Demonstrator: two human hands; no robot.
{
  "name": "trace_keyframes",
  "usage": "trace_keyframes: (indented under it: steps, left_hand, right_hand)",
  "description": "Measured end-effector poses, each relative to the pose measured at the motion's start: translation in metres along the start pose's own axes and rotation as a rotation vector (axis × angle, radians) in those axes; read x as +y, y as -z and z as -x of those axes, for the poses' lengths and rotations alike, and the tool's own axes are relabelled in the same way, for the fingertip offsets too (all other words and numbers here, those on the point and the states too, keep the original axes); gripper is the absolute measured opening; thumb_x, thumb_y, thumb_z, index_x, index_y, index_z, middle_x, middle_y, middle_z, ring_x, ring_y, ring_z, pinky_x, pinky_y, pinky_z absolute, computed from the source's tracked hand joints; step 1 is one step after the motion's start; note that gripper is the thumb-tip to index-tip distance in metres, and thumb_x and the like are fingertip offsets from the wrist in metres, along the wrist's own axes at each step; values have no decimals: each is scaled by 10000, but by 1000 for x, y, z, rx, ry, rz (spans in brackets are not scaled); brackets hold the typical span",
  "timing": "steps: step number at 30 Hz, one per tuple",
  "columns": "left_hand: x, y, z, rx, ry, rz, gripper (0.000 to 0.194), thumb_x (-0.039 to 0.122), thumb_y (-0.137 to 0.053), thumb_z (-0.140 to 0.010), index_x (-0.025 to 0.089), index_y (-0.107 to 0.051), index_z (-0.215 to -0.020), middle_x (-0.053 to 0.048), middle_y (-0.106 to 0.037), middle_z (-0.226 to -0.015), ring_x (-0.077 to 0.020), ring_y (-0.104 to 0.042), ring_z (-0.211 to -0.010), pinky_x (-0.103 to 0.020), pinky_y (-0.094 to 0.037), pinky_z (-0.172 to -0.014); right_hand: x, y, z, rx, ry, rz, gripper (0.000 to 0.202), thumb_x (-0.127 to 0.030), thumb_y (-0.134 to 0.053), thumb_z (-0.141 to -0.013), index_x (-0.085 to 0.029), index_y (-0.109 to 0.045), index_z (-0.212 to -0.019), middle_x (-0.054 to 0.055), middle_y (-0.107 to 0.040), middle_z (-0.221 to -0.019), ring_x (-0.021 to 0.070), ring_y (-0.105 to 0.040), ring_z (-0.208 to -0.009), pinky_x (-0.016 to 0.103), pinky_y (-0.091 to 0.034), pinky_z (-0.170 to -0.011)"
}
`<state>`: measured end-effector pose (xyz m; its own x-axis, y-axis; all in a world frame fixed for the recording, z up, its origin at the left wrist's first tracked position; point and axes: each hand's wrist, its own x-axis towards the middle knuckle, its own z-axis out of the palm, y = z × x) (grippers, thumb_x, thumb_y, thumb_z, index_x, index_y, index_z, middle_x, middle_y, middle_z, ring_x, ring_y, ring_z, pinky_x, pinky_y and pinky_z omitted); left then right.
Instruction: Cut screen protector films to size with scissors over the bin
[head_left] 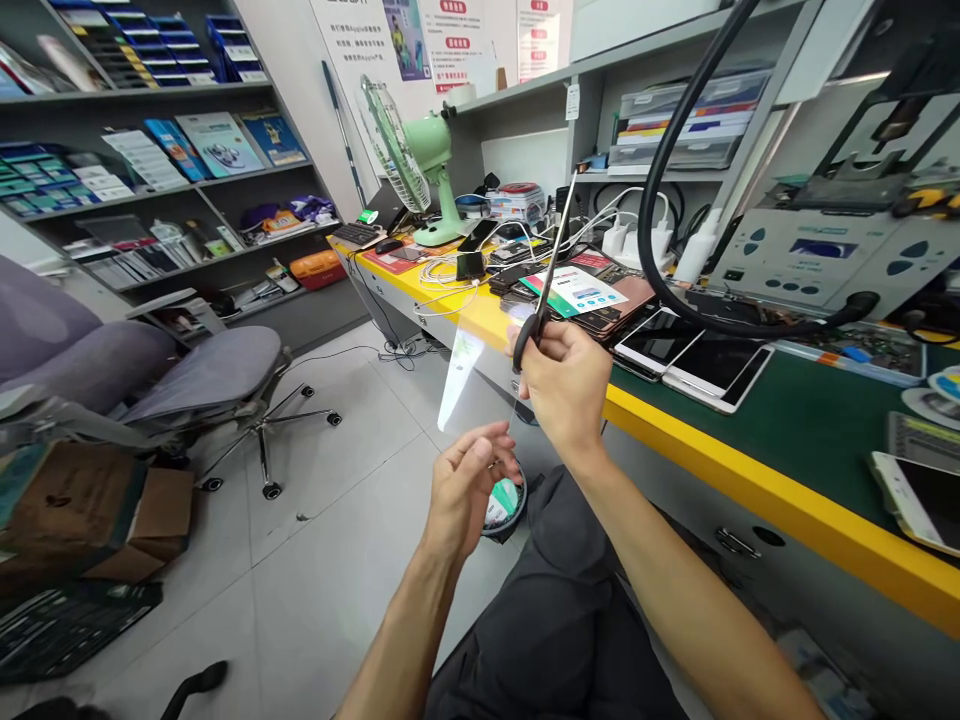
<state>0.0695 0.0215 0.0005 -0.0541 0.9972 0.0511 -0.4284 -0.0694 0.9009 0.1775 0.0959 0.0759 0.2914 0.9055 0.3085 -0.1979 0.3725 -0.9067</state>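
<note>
Scissors [553, 262] with black handles point upward, their blades lying together. My right hand [566, 385] has its fingers wrapped round the handles, in front of the yellow bench edge. Lower and to the left, my left hand [469, 485] is raised with its fingers bent and closed on a clear plastic film [469, 375]. The film hangs in the air between both hands and the bench, catching light on its left part. Its outline is hard to make out. A bin [504, 503] with green and white scraps stands on the floor behind my left hand.
The green and yellow bench [750, 450] holds phones and tablets [716, 365], cables [450, 270], a green fan [431, 150] and a soldering station [825, 255]. A thick black hose [652, 200] loops at the right. An office chair [206, 370] and cardboard boxes [82, 500] stand left.
</note>
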Motion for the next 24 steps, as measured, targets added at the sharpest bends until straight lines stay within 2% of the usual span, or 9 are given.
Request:
trace_keyframes:
  steps: [4,8,17,20,24]
  left_hand:
    - [7,-27,-4,102,-20,151,169,311,-752,-824,144,-735,-803,4,-566,-691,-102,-505,-580,-246,-439,-539]
    - [7,-36,-3,190,-15,193,242,283,-755,-800,158,-628,-635,21,-516,-609,-104,-476,-558,-246,-415,-528]
    - [-11,-26,16,224,12,195,198,236,-737,-810,161,-643,-652,24,-518,-563,-112,-480,-550,-253,-414,-540]
    - [-20,-18,21,208,50,83,216,316,-748,-828,147,-691,-706,10,-567,-586,-112,-509,-532,-265,-438,-551]
    - [-23,-5,20,188,9,-55,267,395,-756,-828,137,-735,-763,-21,-642,-667,-113,-544,-528,-273,-464,-543]
  right_hand:
    - [4,-6,11,-24,-9,12,216,-347,-730,-804,-155,-632,-824,25,-721,-735,71,-502,-400,194,-384,-357]
    - [3,-9,17,-28,-13,7,227,-360,-725,-817,-156,-628,-839,19,-716,-727,66,-478,-389,194,-389,-351]
    - [2,-7,5,52,9,-22,199,-318,-738,-809,-159,-618,-802,-25,-661,-614,65,-464,-355,194,-363,-334]
    - [-2,-6,-2,76,21,-29,175,-296,-731,-806,-155,-628,-796,-26,-665,-609,66,-473,-349,202,-377,-347]
    - [-4,-6,-6,79,20,-27,182,-312,-722,-815,-151,-638,-806,-13,-690,-636,66,-478,-348,213,-393,-362]
